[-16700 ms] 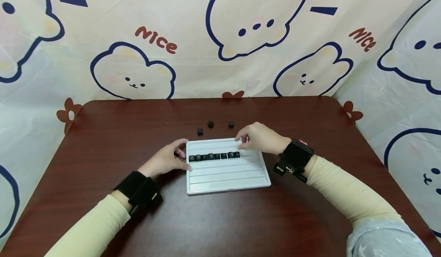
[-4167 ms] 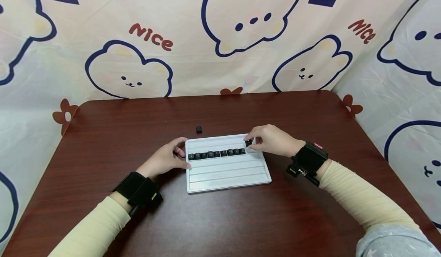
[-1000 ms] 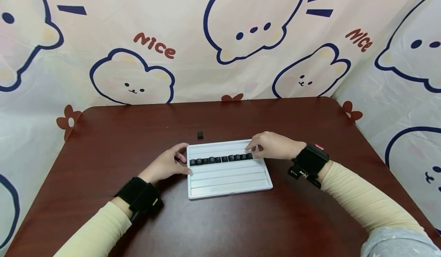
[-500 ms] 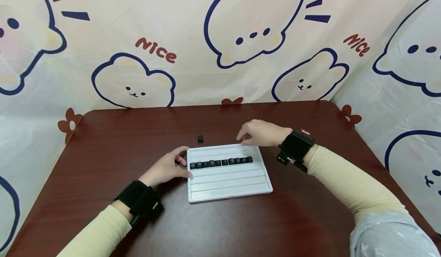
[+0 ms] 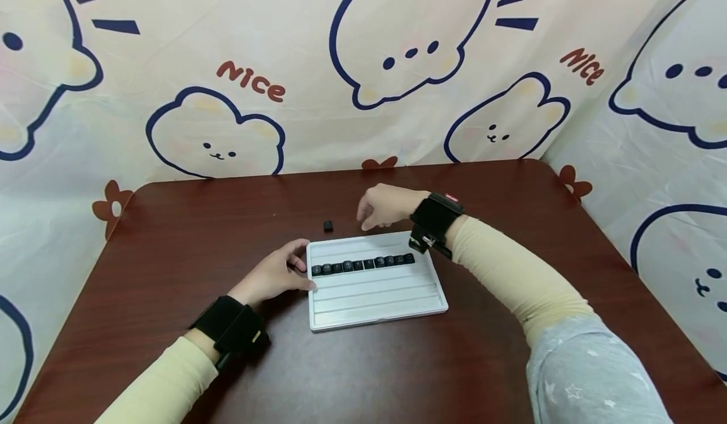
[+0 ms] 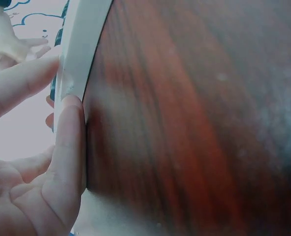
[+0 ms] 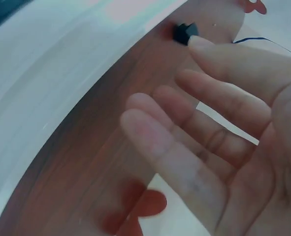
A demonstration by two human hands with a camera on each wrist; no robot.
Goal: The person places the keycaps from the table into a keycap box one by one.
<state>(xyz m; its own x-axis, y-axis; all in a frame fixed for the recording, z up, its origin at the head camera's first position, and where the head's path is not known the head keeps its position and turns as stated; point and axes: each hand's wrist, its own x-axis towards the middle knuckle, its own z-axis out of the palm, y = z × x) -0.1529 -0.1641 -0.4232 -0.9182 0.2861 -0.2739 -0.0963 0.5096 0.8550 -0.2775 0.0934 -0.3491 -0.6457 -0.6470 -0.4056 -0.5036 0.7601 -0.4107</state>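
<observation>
A white ridged tray (image 5: 375,301) lies on the table with a row of small black keycaps (image 5: 358,265) standing along one of its grooves. My left hand (image 5: 278,269) rests at the tray's left end, thumb and index fingertips on the rim (image 6: 71,73). Behind the tray's back edge, my right hand (image 5: 392,204) is over the table, its fingers loosely bent and nothing between them. One loose keycap (image 5: 328,226) sits on the table beyond the tray's back left, to the left of the right hand. In the right wrist view this keycap (image 7: 184,33) appears beyond the thumb tip.
The brown wooden table (image 5: 227,209) ends at a pale printed cloth (image 5: 318,134) hanging behind and at the sides. Both wrists wear black straps (image 5: 233,326) with cameras.
Since the oldest frame, two loose keycaps have left the table and the row has grown rightward. In the last second my right hand moved from the row's right end leftward behind the tray.
</observation>
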